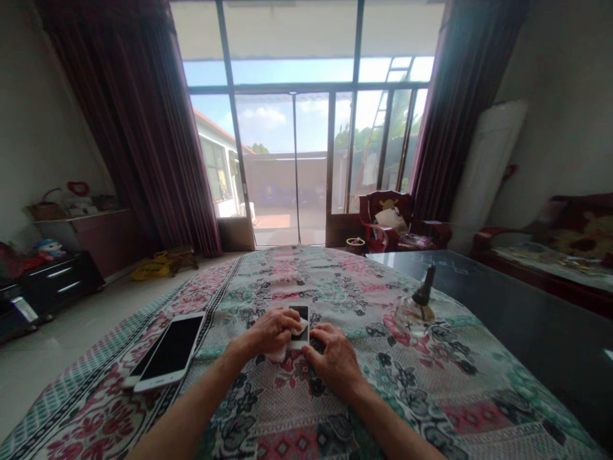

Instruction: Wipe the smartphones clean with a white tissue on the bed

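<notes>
A white smartphone (305, 314) with a dark screen lies in front of me on the flowered tablecloth (330, 281). My left hand (278, 330) is closed on a crumpled white cloth or tissue (276, 355) and presses it against the screen. Along the phone's right edge, my right hand (332, 354) grips its lower corner between thumb and fingers. To the left lie two more white phones, the upper one (172, 348) overlapping the lower one (143, 365). At the right stands a clear glass bottle (416, 314) with a black dropper-like top.
A glossy dark table (502, 300) adjoins the cloth on the right. Behind it are a red wooden armchair (385, 220) and a sofa (550, 236). Glass sliding doors (294, 166) stand ahead. A black cabinet (62, 278) and a yellow object (152, 267) are at the left.
</notes>
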`<state>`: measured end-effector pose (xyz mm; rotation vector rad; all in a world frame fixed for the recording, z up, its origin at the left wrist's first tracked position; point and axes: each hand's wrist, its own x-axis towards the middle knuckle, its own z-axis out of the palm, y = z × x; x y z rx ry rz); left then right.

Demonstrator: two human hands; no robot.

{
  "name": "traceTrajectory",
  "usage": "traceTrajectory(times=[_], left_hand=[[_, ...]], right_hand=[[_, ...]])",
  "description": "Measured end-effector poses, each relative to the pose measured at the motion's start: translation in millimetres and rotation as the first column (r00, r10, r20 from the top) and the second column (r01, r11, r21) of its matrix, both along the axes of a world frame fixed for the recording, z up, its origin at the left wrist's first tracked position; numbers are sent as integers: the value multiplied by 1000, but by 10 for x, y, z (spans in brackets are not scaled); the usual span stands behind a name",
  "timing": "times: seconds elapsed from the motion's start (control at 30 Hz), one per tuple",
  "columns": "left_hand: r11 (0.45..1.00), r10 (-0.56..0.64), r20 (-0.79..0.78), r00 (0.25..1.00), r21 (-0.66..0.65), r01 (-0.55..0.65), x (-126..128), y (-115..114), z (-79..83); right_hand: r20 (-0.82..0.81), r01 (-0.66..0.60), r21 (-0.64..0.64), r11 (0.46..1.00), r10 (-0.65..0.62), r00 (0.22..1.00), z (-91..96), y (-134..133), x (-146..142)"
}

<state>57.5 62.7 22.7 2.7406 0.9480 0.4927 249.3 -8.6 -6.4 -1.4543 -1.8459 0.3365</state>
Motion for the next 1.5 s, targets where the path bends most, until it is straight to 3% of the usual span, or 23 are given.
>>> traceTrajectory(times=[0.23,0.4,0.5,0.77,1.07,1.5], left_hand=[[994,57,-45,997,92,-53,167,304,-87],[986,166,-91,982,17,-165,286,476,-53],[978,207,-107,972,19,-206,315,467,-52],[987,158,-158,975,41,-154,270,447,-5],[970,234,-103,967,95,-224,235,320,-117],[972,230,-85,969,74,-224,189,261,-113]], right_hand=[[24,18,-20,1000,-18,1000,46,-16,-24],[14,16,-13,1000,-16,1000,43,-12,-23],[9,9,-6,1000,-9,1000,40,-17,-23],[12,7,-7,1000,-7,1000,25,-14,-16],[-27,-42,43,998,43,999,39,-92,-9],[185,-139,72,988,123,975,12,-167,13]])
